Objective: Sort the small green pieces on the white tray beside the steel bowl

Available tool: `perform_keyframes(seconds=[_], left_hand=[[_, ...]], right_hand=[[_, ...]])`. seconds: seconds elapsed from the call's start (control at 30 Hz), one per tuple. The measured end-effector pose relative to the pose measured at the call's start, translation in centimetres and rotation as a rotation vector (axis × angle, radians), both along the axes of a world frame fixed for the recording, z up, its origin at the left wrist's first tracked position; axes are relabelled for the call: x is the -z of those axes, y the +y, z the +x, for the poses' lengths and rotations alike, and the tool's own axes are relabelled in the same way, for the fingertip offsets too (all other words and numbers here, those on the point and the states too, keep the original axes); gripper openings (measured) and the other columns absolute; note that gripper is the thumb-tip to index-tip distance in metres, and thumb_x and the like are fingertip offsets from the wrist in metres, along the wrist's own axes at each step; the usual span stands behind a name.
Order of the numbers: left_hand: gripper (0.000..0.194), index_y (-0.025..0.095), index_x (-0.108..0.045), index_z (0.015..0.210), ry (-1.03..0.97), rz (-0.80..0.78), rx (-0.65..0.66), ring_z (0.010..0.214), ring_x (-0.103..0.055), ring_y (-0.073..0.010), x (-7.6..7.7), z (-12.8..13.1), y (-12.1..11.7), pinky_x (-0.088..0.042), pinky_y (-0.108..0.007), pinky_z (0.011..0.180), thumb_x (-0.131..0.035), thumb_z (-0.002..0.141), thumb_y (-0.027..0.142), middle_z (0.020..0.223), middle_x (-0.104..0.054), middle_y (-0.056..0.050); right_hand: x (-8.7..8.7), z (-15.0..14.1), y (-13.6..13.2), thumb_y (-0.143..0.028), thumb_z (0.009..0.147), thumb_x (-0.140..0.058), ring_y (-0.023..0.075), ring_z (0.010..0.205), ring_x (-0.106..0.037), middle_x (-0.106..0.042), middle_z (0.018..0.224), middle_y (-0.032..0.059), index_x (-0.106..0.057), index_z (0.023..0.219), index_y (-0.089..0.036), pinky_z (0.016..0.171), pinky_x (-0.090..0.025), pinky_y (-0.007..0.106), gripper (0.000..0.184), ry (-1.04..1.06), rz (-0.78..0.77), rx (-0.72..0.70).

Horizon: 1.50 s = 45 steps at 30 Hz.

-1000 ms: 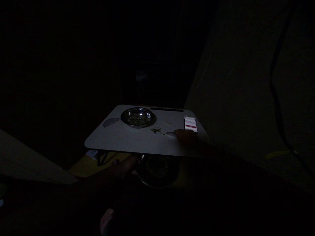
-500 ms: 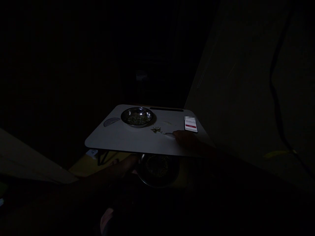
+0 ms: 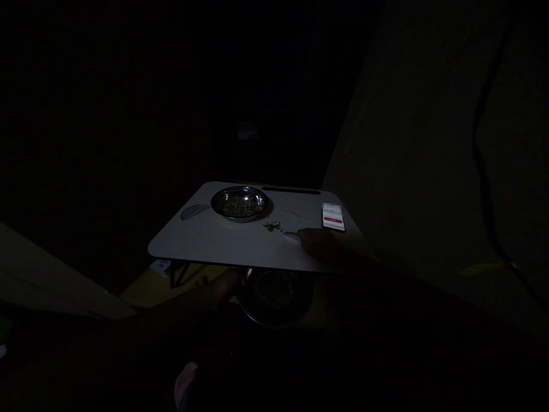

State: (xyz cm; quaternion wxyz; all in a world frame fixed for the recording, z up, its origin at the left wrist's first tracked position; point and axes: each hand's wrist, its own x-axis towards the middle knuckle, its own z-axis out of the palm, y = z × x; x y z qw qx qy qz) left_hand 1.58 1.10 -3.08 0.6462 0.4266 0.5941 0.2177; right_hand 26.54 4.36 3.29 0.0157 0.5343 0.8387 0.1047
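In the dim head view my right hand [image 3: 319,243] is closed around what looks like a spoon [image 3: 292,236], its pale rounded end low over the white table. Just left of that end lies a small scatter of greenish grains [image 3: 273,227]. My left hand [image 3: 229,281] is below the table's front edge, closed at the left rim of a dark metal bowl [image 3: 274,320] with grains inside; darkness hides most of its fingers. A shiny steel bowl [image 3: 239,218] on the table also holds greenish pieces.
A phone with a lit screen [image 3: 333,217] lies at the right of the white folding table [image 3: 206,246]. The table has a dark slot [image 3: 291,190] along its back edge and a black leg [image 3: 172,277]. A wall with a hanging cable [image 3: 480,154] stands on the right.
My right hand has shifted slightly left with the spoon, bringing its end nearer the scattered grains. My left hand and the lower bowl stay about where they were.
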Motion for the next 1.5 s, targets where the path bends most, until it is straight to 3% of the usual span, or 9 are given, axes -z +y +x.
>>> perform_keyframes(seconds=[0.17, 0.47, 0.8, 1.0, 1.17, 1.5], left_hand=[[0.014, 0.014, -0.051, 0.061, -0.02, -0.005, -0.005, 0.038, -0.046, -0.0109, -0.6, 0.2, -0.2, -0.039, -0.022, 0.04, -0.042, 0.051, 0.013, 0.043, -0.047, 0.002], [0.013, 0.014, -0.051, 0.064, -0.057, -0.003, 0.01, 0.044, -0.052, -0.0135, 0.5, -0.3, 0.0, -0.04, -0.024, 0.044, -0.044, 0.053, 0.014, 0.049, -0.052, 0.0], [0.012, 0.015, -0.052, 0.064, 0.008, -0.002, -0.037, 0.044, -0.051, -0.0135, -1.3, 0.3, -0.7, -0.04, -0.024, 0.043, -0.044, 0.054, 0.015, 0.048, -0.053, 0.0], [0.007, 0.015, -0.049, 0.058, -0.016, -0.011, -0.013, 0.041, -0.049, -0.012, -1.9, 0.2, -0.9, -0.039, -0.022, 0.041, -0.043, 0.055, 0.014, 0.043, -0.048, 0.002], [0.016, 0.014, -0.054, 0.067, -0.031, -0.004, -0.002, 0.046, -0.051, -0.0128, -1.8, 0.1, -0.8, -0.042, -0.024, 0.046, -0.044, 0.054, 0.014, 0.05, -0.052, 0.0], [0.011, 0.014, -0.052, 0.063, 0.004, 0.025, -0.033, 0.043, -0.049, -0.0133, -0.7, 0.0, -0.5, -0.036, -0.022, 0.04, -0.046, 0.054, 0.015, 0.046, -0.051, 0.0]], right_hand=[[0.1, -1.4, 0.4, -0.018, 0.075, -0.032, 0.0164, 0.074, -0.052, -0.058, 0.086, 0.0101, -0.051, 0.089, -0.011, 0.06, -0.033, 0.025, 0.025, 0.048, -0.008, 0.008], [-0.4, -3.4, 1.0, -0.019, 0.076, -0.031, 0.0158, 0.07, -0.053, -0.059, 0.083, 0.0102, -0.05, 0.088, -0.011, 0.059, -0.034, 0.025, 0.023, 0.01, -0.034, -0.019], [-1.1, -0.1, 2.5, -0.021, 0.08, -0.025, 0.0193, 0.078, -0.053, -0.056, 0.096, 0.0107, -0.045, 0.102, -0.016, 0.058, -0.037, 0.026, 0.031, -0.046, -0.009, 0.195], [0.0, 1.3, 3.6, -0.019, 0.078, -0.029, 0.0196, 0.079, -0.053, -0.056, 0.095, 0.0089, -0.047, 0.098, -0.017, 0.055, -0.037, 0.026, 0.027, -0.071, -0.018, 0.152], [-0.2, 1.1, 3.5, -0.021, 0.08, -0.027, 0.0191, 0.077, -0.054, -0.058, 0.092, 0.0088, -0.048, 0.098, -0.017, 0.056, -0.036, 0.026, 0.028, -0.061, 0.014, 0.139], [-0.4, 0.0, 0.6, -0.021, 0.08, -0.028, 0.0162, 0.075, -0.053, -0.059, 0.086, 0.008, -0.05, 0.09, -0.013, 0.06, -0.034, 0.024, 0.026, -0.005, -0.012, -0.043]])
